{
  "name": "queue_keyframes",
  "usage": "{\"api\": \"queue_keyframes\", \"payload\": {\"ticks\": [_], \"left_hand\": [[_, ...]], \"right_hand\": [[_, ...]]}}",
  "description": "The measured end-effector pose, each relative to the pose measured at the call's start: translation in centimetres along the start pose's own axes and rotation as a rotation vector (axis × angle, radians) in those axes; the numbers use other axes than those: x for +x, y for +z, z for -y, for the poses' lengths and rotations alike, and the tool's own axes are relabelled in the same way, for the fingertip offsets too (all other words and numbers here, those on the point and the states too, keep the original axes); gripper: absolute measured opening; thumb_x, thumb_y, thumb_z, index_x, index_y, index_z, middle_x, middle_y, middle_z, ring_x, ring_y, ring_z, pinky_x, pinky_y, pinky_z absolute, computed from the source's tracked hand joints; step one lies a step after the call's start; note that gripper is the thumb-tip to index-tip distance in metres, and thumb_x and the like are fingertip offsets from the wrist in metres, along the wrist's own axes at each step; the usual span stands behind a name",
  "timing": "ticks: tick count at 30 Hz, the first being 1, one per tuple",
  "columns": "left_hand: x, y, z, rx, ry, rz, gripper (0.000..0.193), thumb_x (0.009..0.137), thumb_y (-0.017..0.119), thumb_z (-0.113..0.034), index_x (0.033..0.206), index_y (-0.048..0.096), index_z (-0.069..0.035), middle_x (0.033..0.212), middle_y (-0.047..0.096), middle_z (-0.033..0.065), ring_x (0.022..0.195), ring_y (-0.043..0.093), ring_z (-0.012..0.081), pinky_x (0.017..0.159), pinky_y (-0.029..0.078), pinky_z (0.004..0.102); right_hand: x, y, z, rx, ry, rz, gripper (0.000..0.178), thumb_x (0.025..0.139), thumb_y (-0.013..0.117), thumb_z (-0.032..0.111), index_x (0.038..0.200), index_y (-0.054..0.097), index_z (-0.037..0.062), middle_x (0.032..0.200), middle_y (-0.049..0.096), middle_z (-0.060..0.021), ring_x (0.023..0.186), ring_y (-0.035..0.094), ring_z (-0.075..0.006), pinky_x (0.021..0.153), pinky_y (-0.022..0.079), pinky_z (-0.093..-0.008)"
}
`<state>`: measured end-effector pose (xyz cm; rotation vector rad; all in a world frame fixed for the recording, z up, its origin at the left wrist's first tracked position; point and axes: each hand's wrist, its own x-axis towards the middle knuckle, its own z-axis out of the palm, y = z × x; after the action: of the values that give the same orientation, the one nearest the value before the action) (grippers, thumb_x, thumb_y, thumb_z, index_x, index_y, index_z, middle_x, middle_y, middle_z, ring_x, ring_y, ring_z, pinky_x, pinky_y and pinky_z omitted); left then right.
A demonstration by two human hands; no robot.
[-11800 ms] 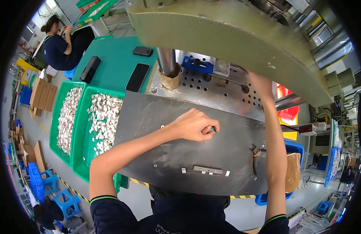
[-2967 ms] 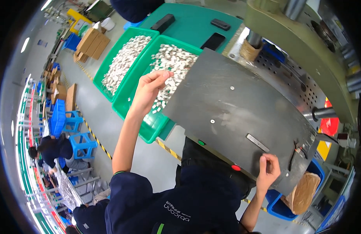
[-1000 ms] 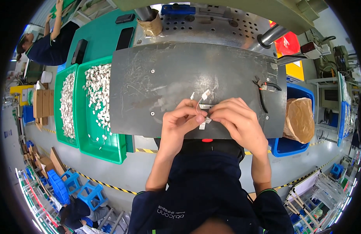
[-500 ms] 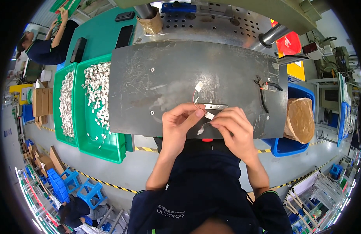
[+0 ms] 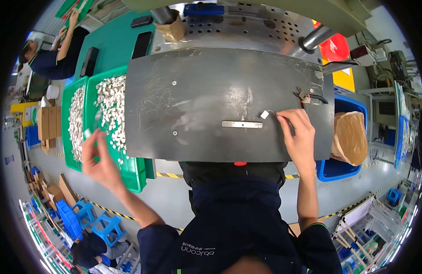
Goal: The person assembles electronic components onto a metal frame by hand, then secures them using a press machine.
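My right hand hovers over the right part of the dark grey metal plate, its thumb and fingers pinching the thin wire of a small cable with a white connector. My left hand is over the green bins, smeared by motion. Its fingers are closed at the tips on a small cable with a white connector, which shows only as a blur. A short silver metal bar lies on the plate between my hands. Wire cutters with black and red handles rest at the plate's right.
Two green bins, a far-left bin and a nearer bin, hold heaps of white connectors. On the right, a blue bin contains a brown paper bag. Metal posts of a press rise behind the plate. Another person works at far left.
My hands have parted. The left swung left from the plate to the green bins with one cable; the right moved right and slightly away from me with the other, baring the metal bar.
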<state>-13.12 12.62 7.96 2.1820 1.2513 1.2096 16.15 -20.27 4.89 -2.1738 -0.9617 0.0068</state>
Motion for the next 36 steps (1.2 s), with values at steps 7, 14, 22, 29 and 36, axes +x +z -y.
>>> {"api": "queue_keyframes", "payload": {"ticks": [7,14,22,29,36], "left_hand": [[2.2,-3.3,13.2,0.496,0.050,0.367,0.022,0.096,0.073,-0.013,0.114,0.077,-0.001,0.105,0.074,0.0089,0.069,0.054,0.0171,0.064,0.044,0.0292],[-1.2,1.3,-3.6,0.135,0.267,0.467,0.020,0.093,0.077,-0.009,0.112,0.076,-0.003,0.107,0.072,0.0103,0.089,0.064,0.0240,0.070,0.050,0.0340],[-4.5,12.5,-8.0,-0.143,0.671,0.769,0.024,0.085,0.079,-0.004,0.108,0.078,-0.008,0.125,0.068,0.0078,0.113,0.061,0.0312,0.096,0.049,0.0426],[-8.8,11.4,-9.0,-0.352,0.501,0.816,0.028,0.084,0.077,0.000,0.110,0.079,-0.009,0.126,0.067,0.0072,0.125,0.059,0.0322,0.105,0.048,0.0466],[-12.2,13.7,-8.7,-0.447,0.443,0.640,0.025,0.080,0.082,-0.002,0.104,0.078,-0.007,0.106,0.070,0.0064,0.105,0.066,0.0299,0.091,0.054,0.0439]], "right_hand": [[1.0,-0.4,-1.1,-0.050,0.008,0.195,0.021,0.092,0.074,0.009,0.112,0.070,0.0035,0.097,0.065,-0.0114,0.097,0.061,-0.0330,0.088,0.051,-0.0430],[4.7,-1.1,-0.1,-0.037,-0.137,0.498,0.021,0.092,0.072,0.006,0.112,0.068,0.0037,0.107,0.061,-0.0117,0.104,0.059,-0.0326,0.093,0.049,-0.0437],[4.9,-1.3,-0.2,0.031,0.002,0.609,0.014,0.088,0.075,0.001,0.098,0.064,-0.0013,0.088,0.068,-0.0126,0.082,0.068,-0.0314,0.078,0.054,-0.0380],[-1.3,-2.0,0.9,0.654,0.342,0.506,0.014,0.088,0.081,-0.002,0.102,0.079,-0.0036,0.095,0.080,-0.0093,0.088,0.075,-0.0151,0.083,0.057,-0.0291],[-4.1,4.8,3.2,0.915,0.622,0.186,0.015,0.098,0.070,-0.004,0.113,0.071,-0.0083,0.098,0.078,-0.0186,0.089,0.078,-0.0214,0.080,0.064,-0.0314]]}}
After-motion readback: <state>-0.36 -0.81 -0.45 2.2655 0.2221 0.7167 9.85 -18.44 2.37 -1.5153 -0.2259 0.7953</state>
